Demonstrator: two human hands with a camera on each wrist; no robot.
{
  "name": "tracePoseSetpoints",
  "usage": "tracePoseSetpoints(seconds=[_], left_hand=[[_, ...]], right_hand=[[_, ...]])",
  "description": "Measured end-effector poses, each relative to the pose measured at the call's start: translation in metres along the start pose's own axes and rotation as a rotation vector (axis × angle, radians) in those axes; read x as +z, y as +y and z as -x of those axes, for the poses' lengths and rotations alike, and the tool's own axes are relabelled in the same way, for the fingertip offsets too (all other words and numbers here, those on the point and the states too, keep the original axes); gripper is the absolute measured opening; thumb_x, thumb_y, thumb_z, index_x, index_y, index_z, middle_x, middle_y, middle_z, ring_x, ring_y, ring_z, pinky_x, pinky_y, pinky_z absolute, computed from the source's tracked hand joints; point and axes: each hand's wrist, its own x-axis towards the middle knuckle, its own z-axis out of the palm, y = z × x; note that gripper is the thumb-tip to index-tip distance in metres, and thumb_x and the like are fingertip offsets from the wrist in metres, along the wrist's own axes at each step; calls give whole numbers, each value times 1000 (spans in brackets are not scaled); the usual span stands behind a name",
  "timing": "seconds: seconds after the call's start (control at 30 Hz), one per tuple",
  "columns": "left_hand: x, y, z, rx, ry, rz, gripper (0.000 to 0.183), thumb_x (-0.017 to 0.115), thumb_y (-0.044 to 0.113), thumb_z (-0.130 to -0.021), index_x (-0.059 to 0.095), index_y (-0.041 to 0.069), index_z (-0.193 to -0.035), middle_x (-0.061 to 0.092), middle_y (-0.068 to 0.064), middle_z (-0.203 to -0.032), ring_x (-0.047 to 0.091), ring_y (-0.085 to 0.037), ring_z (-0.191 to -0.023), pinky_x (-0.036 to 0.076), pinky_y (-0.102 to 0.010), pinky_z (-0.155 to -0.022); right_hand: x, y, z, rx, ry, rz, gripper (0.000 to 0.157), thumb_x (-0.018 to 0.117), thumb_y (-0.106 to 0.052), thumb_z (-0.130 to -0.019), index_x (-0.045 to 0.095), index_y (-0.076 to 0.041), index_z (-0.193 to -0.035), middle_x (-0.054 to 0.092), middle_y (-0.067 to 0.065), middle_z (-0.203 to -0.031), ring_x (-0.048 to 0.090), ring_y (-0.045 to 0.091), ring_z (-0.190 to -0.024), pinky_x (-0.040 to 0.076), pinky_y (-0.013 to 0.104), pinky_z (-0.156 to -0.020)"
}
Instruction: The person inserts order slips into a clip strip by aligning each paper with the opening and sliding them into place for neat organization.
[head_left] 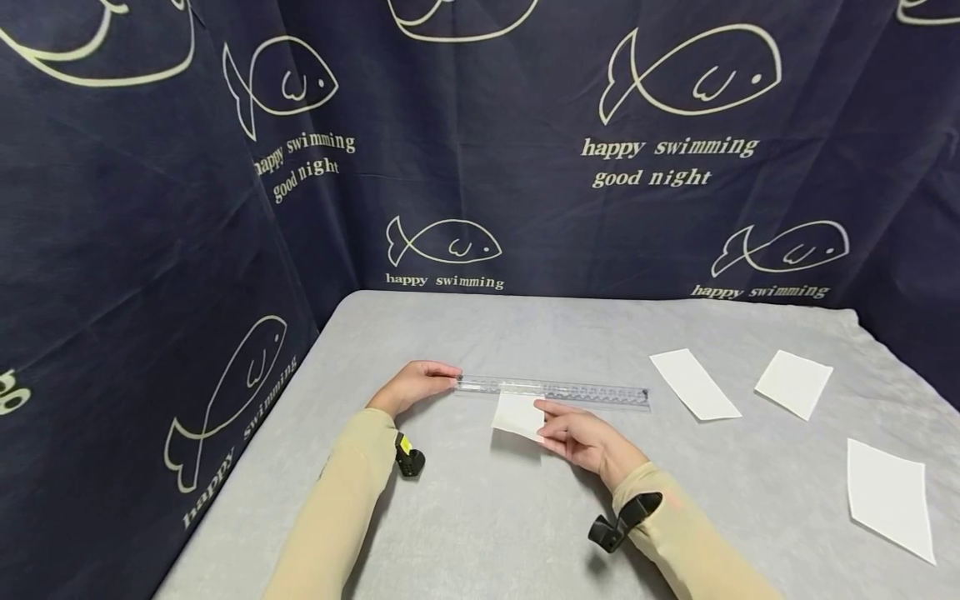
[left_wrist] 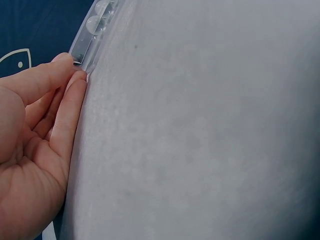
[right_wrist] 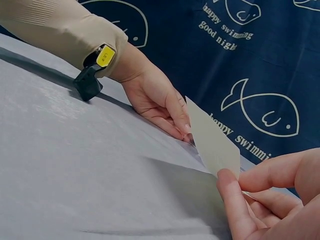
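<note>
A clear plastic ruler point(head_left: 600, 395) lies across the middle of the table. My left hand point(head_left: 417, 387) pinches its left end between thumb and fingers; in the left wrist view the thumb sits on top of the ruler's tip point(left_wrist: 82, 50). Small white paper point(head_left: 517, 415) is held at its right edge by my right hand point(head_left: 581, 437), thumb on one side and fingers on the other. The paper's far edge overlaps the ruler in the head view. In the right wrist view the paper point(right_wrist: 212, 137) stands tilted above the table, casting a shadow.
Three white paper pieces lie on the right of the grey-covered table point(head_left: 480, 533): a long strip point(head_left: 696, 385), a smaller square point(head_left: 793, 383) and a larger sheet point(head_left: 890, 497) near the right edge. A dark blue curtain point(head_left: 540, 167) with fish drawings hangs behind and at the sides.
</note>
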Motion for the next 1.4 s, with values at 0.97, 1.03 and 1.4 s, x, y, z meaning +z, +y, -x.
tracePoseSetpoints(seconds=[0.97,1.03,1.4], left_hand=[[-1,-1,1,7,-10,-7,25,68,9,-85,70,6,-110,64,-7,-114,58,-15,-103,44,-30,-91],[-1,-1,0,6,-10,-5,25,68,8,-85,69,6,-110,64,-7,-114,58,-15,-103,44,-30,-91],[0,-1,0,2,-13,0,26,68,8,-85,69,6,-110,64,-7,-114,58,-15,-102,44,-30,-91]], right_hand=[[-2,-2,0,-2,-21,27,68,46,20,-80,25,6,-143,43,14,-136,62,10,-84,51,23,-76],[-1,-2,0,0,-27,26,68,45,20,-81,24,6,-144,29,18,-146,62,10,-85,51,23,-77],[-4,-2,0,13,-14,-23,69,46,20,-81,24,6,-144,60,-2,-101,63,10,-83,51,23,-75]])
